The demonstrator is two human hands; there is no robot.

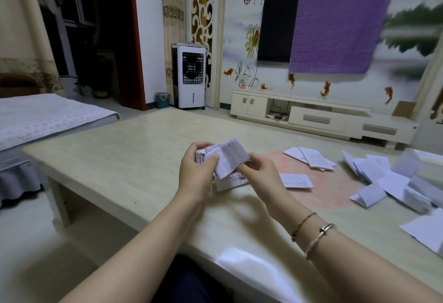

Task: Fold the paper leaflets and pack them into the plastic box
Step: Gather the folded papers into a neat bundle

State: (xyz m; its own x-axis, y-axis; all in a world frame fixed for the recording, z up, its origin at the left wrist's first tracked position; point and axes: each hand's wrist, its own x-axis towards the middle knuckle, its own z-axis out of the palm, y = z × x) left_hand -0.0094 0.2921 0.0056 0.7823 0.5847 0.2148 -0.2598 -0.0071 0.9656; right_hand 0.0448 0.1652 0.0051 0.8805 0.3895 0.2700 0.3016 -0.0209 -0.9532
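You hold one leaflet (pixel 227 156) up over the worktop (pixel 134 149), between both hands and clear of the surface. Your left hand (pixel 197 170) curls round its left end, thumb pressed on the printed face, and seems also to hold a small wad of folded paper (pixel 201 156) behind it. Your right hand (pixel 260 173) pinches the lower right edge with fingers bent. The sheet is thin and light, and it bends easily; it will likely crease wherever you press, so take it by the edges and corners and keep your thumbs off the middle until the halves line up. It probably tears if you pull the two hands apart, so slide rather than tug. Another printed sheet (pixel 230 181) lies on the worktop just under your hands, and a white one (pixel 296 180) lies beside it to the right. Further right sit a small stack (pixel 311 158) and a loose pile (pixel 388 182) of folded leaflets, which look apt to slip over one another if nudged. You cannot make out the plastic box with any certainty; the right edge of the view is blurred.
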